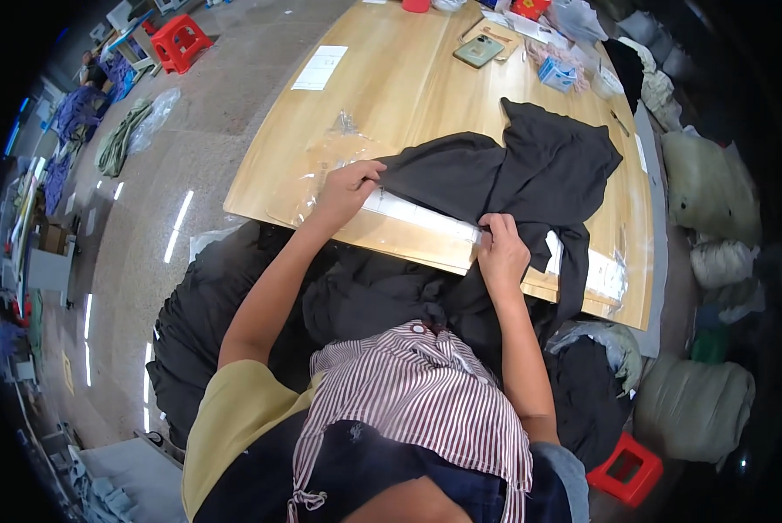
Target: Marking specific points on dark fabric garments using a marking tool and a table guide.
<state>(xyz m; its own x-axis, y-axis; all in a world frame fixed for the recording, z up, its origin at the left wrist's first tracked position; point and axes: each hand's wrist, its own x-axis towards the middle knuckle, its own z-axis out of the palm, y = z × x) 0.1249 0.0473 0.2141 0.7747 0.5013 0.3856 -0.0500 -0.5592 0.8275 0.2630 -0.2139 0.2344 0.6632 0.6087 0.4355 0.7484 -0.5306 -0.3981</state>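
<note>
A black garment [548, 157] lies spread over the right half of the wooden table [391, 78], part of it hanging past the near edge. My left hand [349, 190] pinches the tip of the garment's left-pointing part, fingers closed. Farther right, my right hand [502, 248] has its fingers closed on the garment's lower edge near the table's front. Between my hands the cloth is stretched out. Under it, along the near edge, a white paper strip [417, 213] shows beneath clear plastic. The garment's exact kind is hard to make out from its folds.
A phone [478, 50], a blue-white box [557, 74] and plastic bags sit at the table's far right. White paper [320, 68] lies far left. Dark cloth [225, 305] is heaped before the near edge. Red stools [180, 44] and grey-green bundles [696, 405] stand around.
</note>
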